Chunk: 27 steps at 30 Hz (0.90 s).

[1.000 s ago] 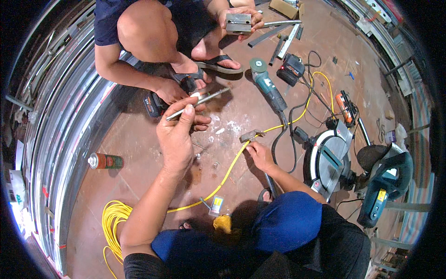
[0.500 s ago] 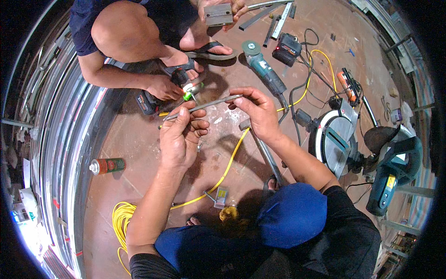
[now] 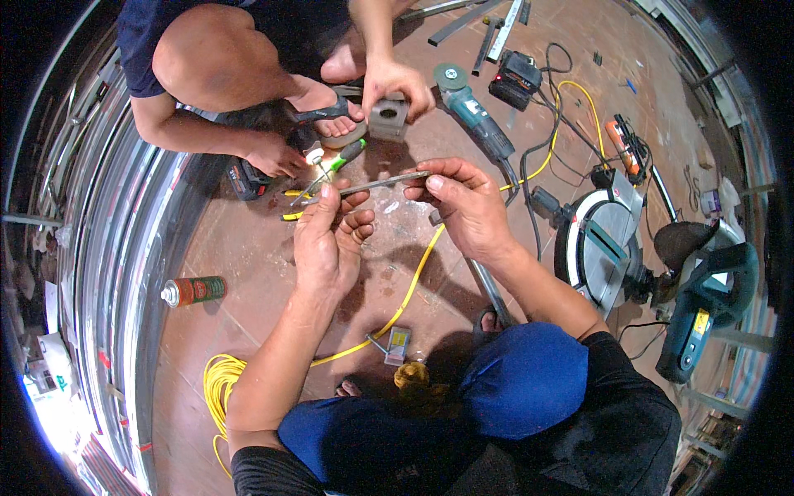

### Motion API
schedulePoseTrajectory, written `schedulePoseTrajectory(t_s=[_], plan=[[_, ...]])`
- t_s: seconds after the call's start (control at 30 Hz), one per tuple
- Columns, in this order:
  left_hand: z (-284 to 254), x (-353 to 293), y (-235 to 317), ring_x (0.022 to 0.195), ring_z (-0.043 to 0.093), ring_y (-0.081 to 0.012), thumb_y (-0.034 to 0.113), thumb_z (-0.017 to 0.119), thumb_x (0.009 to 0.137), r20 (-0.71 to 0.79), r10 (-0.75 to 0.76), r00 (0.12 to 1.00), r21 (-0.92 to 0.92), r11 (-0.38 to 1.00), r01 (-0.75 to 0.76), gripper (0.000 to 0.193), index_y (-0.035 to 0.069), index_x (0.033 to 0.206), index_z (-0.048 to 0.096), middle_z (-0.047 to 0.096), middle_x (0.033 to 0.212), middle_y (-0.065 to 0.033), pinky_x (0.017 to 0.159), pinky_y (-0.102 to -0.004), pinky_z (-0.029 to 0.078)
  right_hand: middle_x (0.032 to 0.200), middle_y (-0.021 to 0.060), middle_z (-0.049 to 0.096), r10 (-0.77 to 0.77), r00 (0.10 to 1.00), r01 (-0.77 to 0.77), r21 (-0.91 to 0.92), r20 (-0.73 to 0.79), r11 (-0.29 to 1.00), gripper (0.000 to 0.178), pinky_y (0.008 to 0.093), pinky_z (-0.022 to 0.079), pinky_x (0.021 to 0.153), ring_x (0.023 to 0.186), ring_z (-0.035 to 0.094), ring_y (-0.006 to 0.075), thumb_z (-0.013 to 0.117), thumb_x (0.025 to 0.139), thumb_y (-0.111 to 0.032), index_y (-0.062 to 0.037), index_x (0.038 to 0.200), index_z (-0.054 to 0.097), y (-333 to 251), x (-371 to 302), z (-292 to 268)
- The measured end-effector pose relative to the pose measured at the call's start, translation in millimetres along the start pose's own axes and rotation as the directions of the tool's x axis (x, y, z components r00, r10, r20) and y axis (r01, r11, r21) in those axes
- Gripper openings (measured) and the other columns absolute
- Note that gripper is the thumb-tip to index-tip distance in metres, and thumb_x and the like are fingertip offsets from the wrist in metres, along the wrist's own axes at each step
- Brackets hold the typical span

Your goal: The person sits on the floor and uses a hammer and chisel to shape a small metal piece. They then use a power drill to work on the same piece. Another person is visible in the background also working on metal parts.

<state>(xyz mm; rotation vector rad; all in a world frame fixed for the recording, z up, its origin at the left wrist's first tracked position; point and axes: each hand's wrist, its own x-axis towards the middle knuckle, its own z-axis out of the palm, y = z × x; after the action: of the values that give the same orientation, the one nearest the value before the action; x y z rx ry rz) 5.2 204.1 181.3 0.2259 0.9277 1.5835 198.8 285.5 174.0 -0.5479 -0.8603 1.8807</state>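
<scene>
Since the frame half a second earlier, the co-worker's hand (image 3: 401,89) has brought the metal block (image 3: 389,130) lower, beside the sandaled foot (image 3: 327,99), and turned it so that a round hole shows. Both of the wearer's hands have remained on the rod.

Head view: the thin metal rod (image 3: 385,181) is held in the air between the wearer's hands, above the floor (image 3: 265,260) and sloping slightly up toward the right. Left hand (image 3: 327,252): thumb and fingers pinch the near portion in a narrow grip; the lower fingers are curled loosely. Right hand (image 3: 471,211): thumb and fingertips close on the far end. How firm either grip is cannot be told.

Beyond the rod lie a green-handled screwdriver (image 3: 351,151) and yellow-handled pliers (image 3: 294,217). An angle grinder (image 3: 475,124) rests farther right; a hammer (image 3: 490,291) stands below the right forearm, and a yellow cord (image 3: 411,293) crosses beneath.

Step in hand, as judged: two-handed holding of the rod at or near its ends. Any change of grip calls for one hand to retain the rod while the other shifts, clear of the screwdriver.
</scene>
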Motion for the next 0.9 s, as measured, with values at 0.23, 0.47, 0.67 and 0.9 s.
schedulePoseTrajectory(t_s=[0.23,0.47,0.67,0.9], plan=[[0,-10,-7,0.082,0.072,-0.0183,0.020,0.065,0.101,0.022,0.144,0.989,0.402,0.905,-0.141,0.028,-0.002,0.119,0.063,0.071,0.097,-0.0113,0.068,-0.0281,0.057,0.094,0.0090,0.071,0.164,0.975,-0.197,-0.237,-0.151,0.951,0.016,0.0329,0.056,0.081,0.082,0.069,0.0182,0.069,0.097,-0.015,-0.0007,0.103,0.065,20,-3,-24],[-26,-17,-23,0.076,0.069,-0.0122,0.021,0.067,0.100,-0.209,0.099,0.973,0.585,0.809,0.044,0.021,0.004,0.111,0.070,0.073,0.091,-0.0086,0.062,-0.0235,0.052,0.081,0.0016,0.063,0.550,0.832,-0.555,-0.073,-0.080,0.829,0.023,0.0276,0.048,0.070,0.074,0.061,0.0148,0.063,0.101,-0.029,-0.0084,0.091,0.061,62,-14,-89],[-54,15,7,0.076,0.070,-0.0133,0.022,0.066,0.099,-0.218,0.160,0.963,0.716,0.697,0.047,0.026,-0.001,0.110,0.068,0.071,0.088,-0.0083,0.062,-0.0238,0.053,0.101,0.0157,0.067,0.091,0.988,0.120,-0.993,0.121,0.016,0.052,0.0414,0.052,0.086,0.090,0.065,0.0316,0.072,0.090,-0.043,-0.0032,0.122,0.061,91,75,-143],[-50,48,-21,0.079,0.071,-0.0153,0.021,0.064,0.101,-0.266,0.321,0.909,0.488,0.858,-0.160,0.025,-0.002,0.111,0.065,0.071,0.093,-0.0089,0.063,-0.0244,0.053,0.116,0.0239,0.068,0.102,0.994,0.063,-0.983,0.046,-0.172,0.065,0.0490,0.052,0.091,0.109,0.064,0.0444,0.080,0.078,-0.045,-0.0082,0.129,0.061,136,151,-116]])
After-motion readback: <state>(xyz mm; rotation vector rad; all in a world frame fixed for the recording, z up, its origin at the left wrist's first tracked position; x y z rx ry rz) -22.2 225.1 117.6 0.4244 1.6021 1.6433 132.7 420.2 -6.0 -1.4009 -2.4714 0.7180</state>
